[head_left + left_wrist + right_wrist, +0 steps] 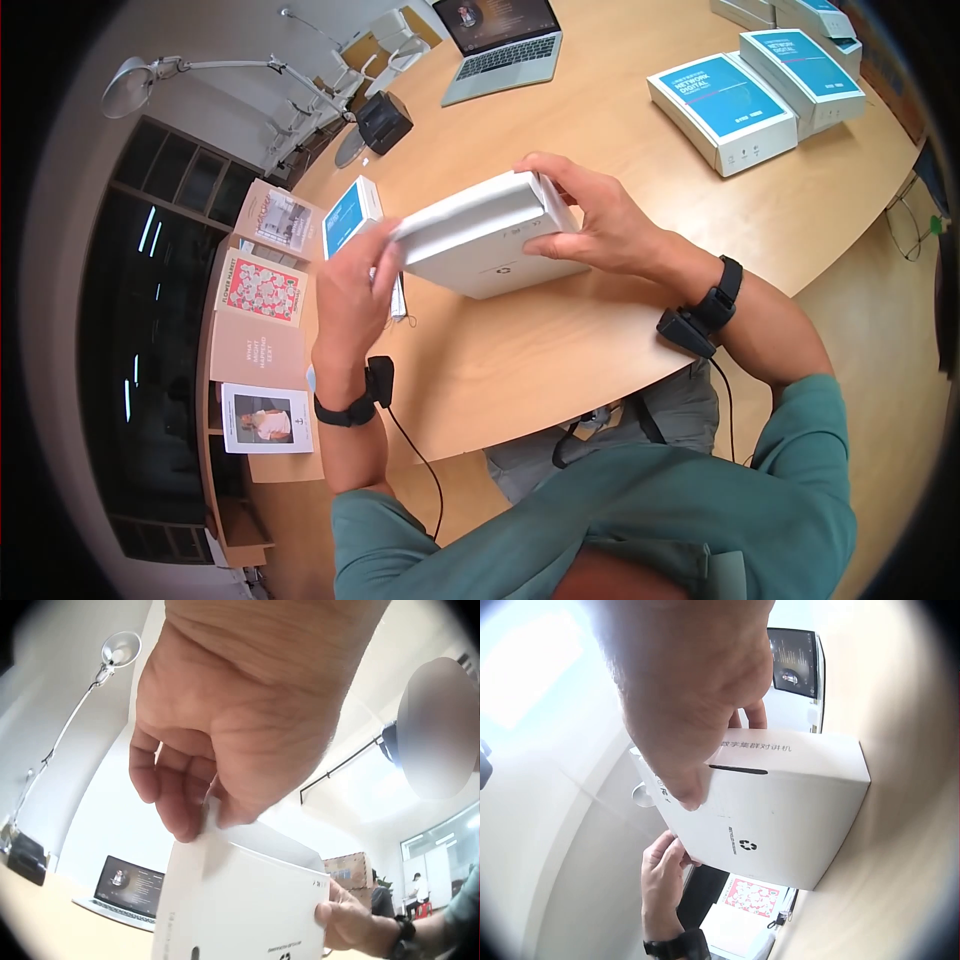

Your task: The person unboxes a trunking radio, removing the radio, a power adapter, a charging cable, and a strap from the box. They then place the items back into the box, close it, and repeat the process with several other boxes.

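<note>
A white box [490, 255] is held tilted above the table in both hands, its printed recycling-mark face toward the person. The left hand [352, 290] pinches a flap at the box's left upper corner; in the left wrist view its thumb and fingertips meet on the raised edge of the box [247, 900]. The right hand [605, 215] grips the other end, thumb on the printed face and fingers over the top. In the right wrist view the right hand's thumb [686, 787] presses beside a dark slot on the box [780, 817].
A laptop [510, 75] stands open at the back, beside a lamp base [384, 122]. Blue-labelled boxes [722, 110] are stacked at the right. Another blue-labelled box [350, 215] lies beyond the left hand. Books [265, 290] line the left edge of the table.
</note>
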Available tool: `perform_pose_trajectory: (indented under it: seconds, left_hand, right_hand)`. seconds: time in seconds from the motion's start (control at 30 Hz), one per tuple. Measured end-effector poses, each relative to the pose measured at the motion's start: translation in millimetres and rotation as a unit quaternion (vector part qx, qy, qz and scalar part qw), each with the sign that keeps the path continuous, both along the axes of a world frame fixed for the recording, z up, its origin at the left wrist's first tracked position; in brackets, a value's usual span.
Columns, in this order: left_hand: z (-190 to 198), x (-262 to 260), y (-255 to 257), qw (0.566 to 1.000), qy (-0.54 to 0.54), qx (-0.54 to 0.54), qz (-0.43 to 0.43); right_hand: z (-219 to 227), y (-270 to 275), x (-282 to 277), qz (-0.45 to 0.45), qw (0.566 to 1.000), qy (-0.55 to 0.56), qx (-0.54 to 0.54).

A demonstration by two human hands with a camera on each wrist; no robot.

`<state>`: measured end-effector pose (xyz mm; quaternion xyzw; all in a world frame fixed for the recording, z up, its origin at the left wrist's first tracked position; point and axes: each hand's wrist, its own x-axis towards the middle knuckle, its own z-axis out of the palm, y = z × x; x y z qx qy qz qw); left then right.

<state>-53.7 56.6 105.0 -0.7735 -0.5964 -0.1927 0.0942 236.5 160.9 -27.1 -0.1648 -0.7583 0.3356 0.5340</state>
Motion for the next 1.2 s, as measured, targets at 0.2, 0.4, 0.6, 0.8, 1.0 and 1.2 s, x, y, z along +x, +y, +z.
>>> perform_pose_trajectory:
  seconds: [0.2, 0.4, 0.6, 0.8, 1.0, 1.2]
  left_hand:
    - [-42.1, -27.3, -3.3, 0.993, -0.012, 0.083, -0.077]
    - [-60.6, -38.4, 11.1, 0.882, -0.403, -0.239, -0.054]
    - [-99.8, -7.2, 5.6, 0.953, -0.264, -0.15, 0.015]
    - [-125.1, -17.9, 7.4, 0.975, -0.183, -0.122, -0.016]
    - [-128.6, -23.7, 8.3, 0.936, -0.304, -0.177, 0.001]
    - [-132.4, -22.0, 17.0, 0.904, -0.368, -0.214, 0.046]
  right_hand:
    - [-3.0, 6.6, 4.5, 0.012, 0.998, 0.002, 0.055]
    - [7.0, -1.2, 3.5, 0.044, 0.991, -0.027, 0.12]
    - [-10.0, 15.1, 2.1, -0.069, 0.981, -0.126, 0.129]
    - [-2.6, 7.0, 2.6, 0.041, 0.957, -0.265, -0.111]
    - [-4.5, 13.7, -1.6, -0.026, 0.926, -0.309, -0.213]
    - [-31.5, 12.4, -15.7, 0.007, 0.959, -0.173, -0.225]
